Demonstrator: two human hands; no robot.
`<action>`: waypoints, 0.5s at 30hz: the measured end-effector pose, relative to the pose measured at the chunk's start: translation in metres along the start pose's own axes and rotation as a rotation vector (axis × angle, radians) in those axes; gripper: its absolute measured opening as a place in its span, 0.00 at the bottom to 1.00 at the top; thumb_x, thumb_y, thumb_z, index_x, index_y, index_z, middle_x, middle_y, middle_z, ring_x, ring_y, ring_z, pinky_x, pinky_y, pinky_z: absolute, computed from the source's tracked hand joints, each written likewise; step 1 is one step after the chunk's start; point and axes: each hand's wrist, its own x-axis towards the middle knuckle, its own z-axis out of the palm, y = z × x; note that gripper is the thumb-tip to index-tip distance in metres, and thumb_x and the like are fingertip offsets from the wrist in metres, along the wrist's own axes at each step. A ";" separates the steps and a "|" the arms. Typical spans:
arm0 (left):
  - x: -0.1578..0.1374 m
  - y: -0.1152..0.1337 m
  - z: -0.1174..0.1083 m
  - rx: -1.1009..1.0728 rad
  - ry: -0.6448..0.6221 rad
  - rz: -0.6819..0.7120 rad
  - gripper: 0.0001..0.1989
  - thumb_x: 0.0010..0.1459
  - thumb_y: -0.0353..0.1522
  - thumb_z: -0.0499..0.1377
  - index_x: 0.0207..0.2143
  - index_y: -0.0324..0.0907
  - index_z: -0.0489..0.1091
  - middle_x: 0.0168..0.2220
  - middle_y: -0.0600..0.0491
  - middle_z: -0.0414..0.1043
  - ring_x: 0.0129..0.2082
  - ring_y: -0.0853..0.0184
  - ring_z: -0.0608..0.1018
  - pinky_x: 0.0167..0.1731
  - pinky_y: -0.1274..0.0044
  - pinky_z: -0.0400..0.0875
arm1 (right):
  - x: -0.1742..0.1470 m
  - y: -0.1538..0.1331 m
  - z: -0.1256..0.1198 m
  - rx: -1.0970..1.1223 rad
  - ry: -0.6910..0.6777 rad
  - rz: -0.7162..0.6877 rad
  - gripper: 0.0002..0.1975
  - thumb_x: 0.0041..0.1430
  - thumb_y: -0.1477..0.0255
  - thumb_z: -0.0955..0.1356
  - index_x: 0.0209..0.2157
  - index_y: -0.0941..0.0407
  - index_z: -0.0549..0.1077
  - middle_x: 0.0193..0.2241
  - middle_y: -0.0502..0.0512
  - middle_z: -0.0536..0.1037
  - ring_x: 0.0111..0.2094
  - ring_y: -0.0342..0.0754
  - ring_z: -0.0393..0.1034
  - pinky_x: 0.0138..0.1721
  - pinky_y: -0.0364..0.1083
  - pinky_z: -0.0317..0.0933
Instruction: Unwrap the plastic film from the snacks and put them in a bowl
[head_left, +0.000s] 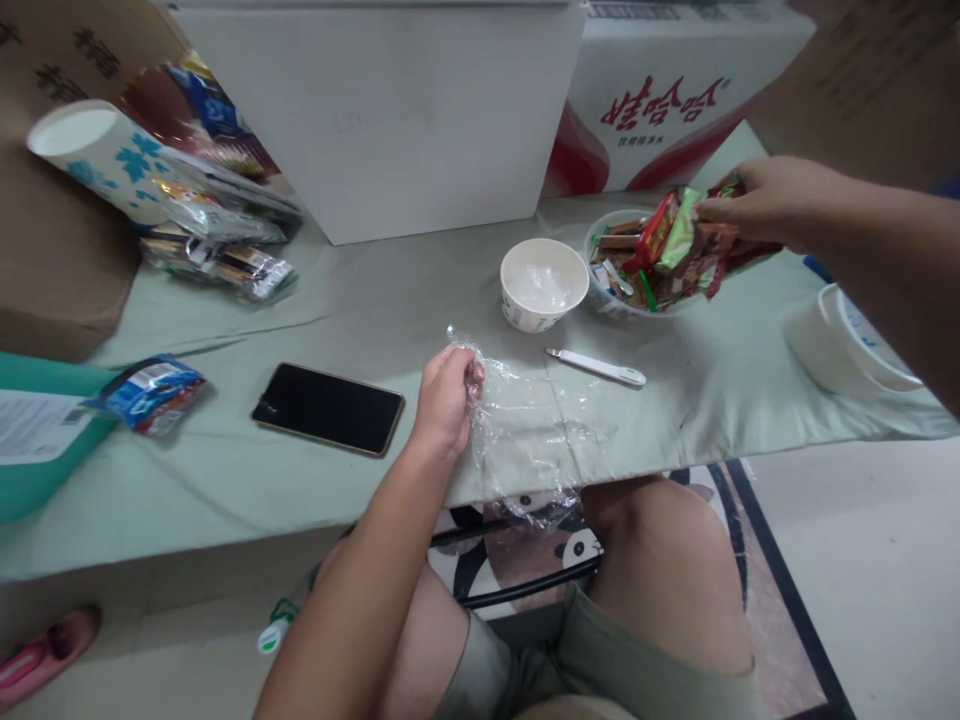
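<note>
Left fingers (461,362) clamped on clear bag (525,430) | right fingers (721,209) gripping my packets (679,235), unreleased | others (611,278) already in bowl (599,298) beneath

Snack packets (681,235) — red, light green and brown; plastic bag (525,425), clear; desk cloth (390,285), pale grey-green; phone (328,408), black; tall cup (112,160), white with blue leaf shapes; carton (660,155) — white with red curves and lettering.

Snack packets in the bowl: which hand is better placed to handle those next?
Probably the right hand: it is right at the snack packets over the bowl, while the left hand is farther away, holding clear plastic.
</note>
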 end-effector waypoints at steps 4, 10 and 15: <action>0.000 0.000 0.000 0.005 0.004 -0.002 0.10 0.51 0.29 0.59 0.20 0.42 0.61 0.20 0.58 0.63 0.17 0.78 0.61 0.18 0.82 0.52 | -0.008 -0.016 -0.006 -0.306 -0.006 0.094 0.19 0.65 0.59 0.70 0.25 0.56 0.68 0.28 0.60 0.75 0.41 0.52 0.72 0.46 0.52 0.62; 0.000 -0.001 -0.001 0.009 -0.002 -0.017 0.09 0.50 0.30 0.59 0.20 0.41 0.62 0.20 0.58 0.63 0.17 0.78 0.60 0.17 0.82 0.50 | -0.014 -0.023 -0.013 -0.327 0.013 0.141 0.17 0.66 0.61 0.68 0.26 0.57 0.68 0.36 0.68 0.78 0.47 0.57 0.74 0.46 0.54 0.64; -0.001 0.000 -0.002 0.006 -0.004 -0.015 0.09 0.50 0.30 0.59 0.21 0.41 0.61 0.20 0.58 0.63 0.17 0.78 0.60 0.17 0.82 0.49 | -0.043 -0.044 -0.042 -0.150 0.275 0.106 0.06 0.63 0.70 0.66 0.32 0.56 0.71 0.35 0.62 0.78 0.45 0.56 0.76 0.46 0.55 0.65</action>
